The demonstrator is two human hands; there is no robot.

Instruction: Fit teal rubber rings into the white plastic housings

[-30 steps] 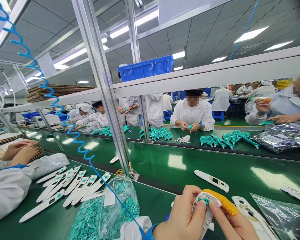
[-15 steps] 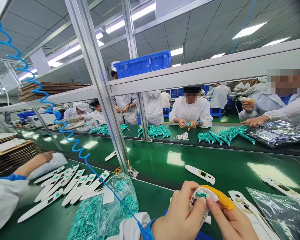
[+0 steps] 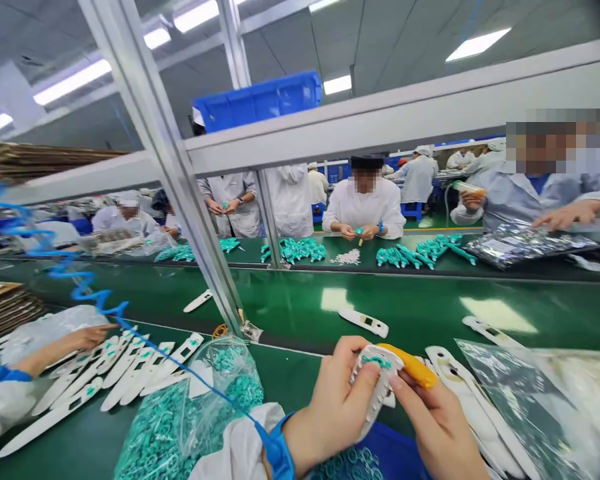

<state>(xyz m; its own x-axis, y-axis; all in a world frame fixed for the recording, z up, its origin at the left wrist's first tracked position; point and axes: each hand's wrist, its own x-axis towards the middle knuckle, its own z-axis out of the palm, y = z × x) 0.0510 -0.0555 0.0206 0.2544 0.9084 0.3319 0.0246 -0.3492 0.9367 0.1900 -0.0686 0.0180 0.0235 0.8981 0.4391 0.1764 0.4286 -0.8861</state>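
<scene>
My left hand [image 3: 337, 393], with a blue wrist strap, grips a white plastic shell [image 3: 375, 390] whose ribbed inner side shows. A small teal part [image 3: 377, 362] lies inside its upper end, under my left thumb. My right hand [image 3: 430, 413] pinches the shell's right edge; a yellow cover [image 3: 413, 365] is on its index finger. Below the hands is a blue bin [image 3: 393, 450] with teal rings [image 3: 347, 465] in it. More white shells [image 3: 473, 407] lie at the right, beside a clear plastic bag [image 3: 525, 387].
A bag of teal parts [image 3: 155, 427] and rows of white shells [image 3: 130, 373] lie left, near another person's hand [image 3: 87, 337]. A metal post [image 3: 165, 153] rises ahead. White shells [image 3: 365, 323] lie on the green belt [image 3: 280, 300]. A coiled blue cord [image 3: 75, 267] hangs left.
The view has shifted, so most things sit further left. The shell in my hands is turned to show more of its inside. The other person's hand has moved over the shells at the left.
</scene>
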